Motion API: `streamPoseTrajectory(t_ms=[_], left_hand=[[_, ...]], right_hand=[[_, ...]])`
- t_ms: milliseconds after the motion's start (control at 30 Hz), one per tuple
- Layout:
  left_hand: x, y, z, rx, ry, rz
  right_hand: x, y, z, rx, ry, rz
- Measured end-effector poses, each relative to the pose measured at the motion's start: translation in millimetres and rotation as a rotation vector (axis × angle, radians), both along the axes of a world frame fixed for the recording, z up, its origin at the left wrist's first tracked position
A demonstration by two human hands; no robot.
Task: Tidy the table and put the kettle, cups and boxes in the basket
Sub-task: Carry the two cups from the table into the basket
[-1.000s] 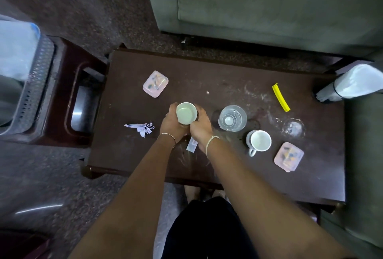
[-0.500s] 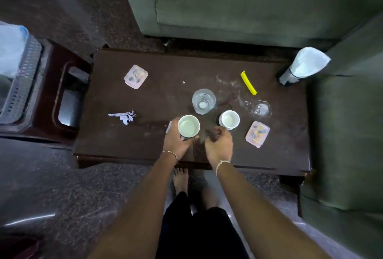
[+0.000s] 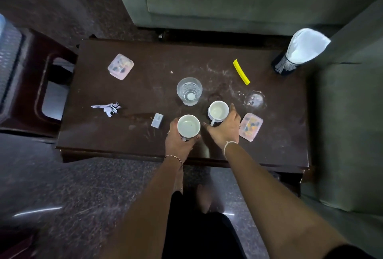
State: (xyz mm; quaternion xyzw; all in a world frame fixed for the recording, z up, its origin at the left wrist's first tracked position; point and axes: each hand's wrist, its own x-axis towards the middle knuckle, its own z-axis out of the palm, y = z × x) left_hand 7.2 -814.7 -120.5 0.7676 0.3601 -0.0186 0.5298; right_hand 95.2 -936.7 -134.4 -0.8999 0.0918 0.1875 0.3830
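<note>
My left hand (image 3: 179, 141) grips a white cup (image 3: 188, 125) just above the near edge of the dark wooden table (image 3: 145, 134). My right hand (image 3: 224, 128) is spread around a second white cup (image 3: 218, 111) that stands on the table, fingers apart beside its handle. A clear glass vessel (image 3: 189, 91) stands behind the cups. One pink box (image 3: 120, 66) lies at the far left, another pink box (image 3: 250, 127) just right of my right hand. The grey perforated basket (image 3: 8, 59) shows at the left edge.
A small white packet (image 3: 157, 120) lies left of the held cup, torn paper (image 3: 107, 108) further left. A yellow strip (image 3: 241, 71), a clear lid (image 3: 254, 98) and a white-topped dark holder (image 3: 298, 53) sit at the right. A maroon stool (image 3: 41, 84) stands left; green sofas surround.
My right hand let go of the first cup and moved right to the second cup. My left hand kept the first cup and drew it toward the near edge.
</note>
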Motion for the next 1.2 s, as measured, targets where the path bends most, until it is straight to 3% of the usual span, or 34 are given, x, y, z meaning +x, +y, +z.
streamPoseTrajectory(t_ms=[200,600,800,1200], left_hand=[[-1,-3,-14,-0.026,0.034,0.060],[0,-1,5,-0.065,0.011,0.098],[-4,1,41,-0.068,-0.060,0.114],[-77,41,165,-0.009,-0.198,0.210]], right_hand=[[19,9,-21,-0.079,0.025,-0.028],[20,8,-13,0.054,0.048,-0.108],[2,2,32,0.081,-0.043,-0.060],[-71,46,188,0.258,-0.109,0.132]])
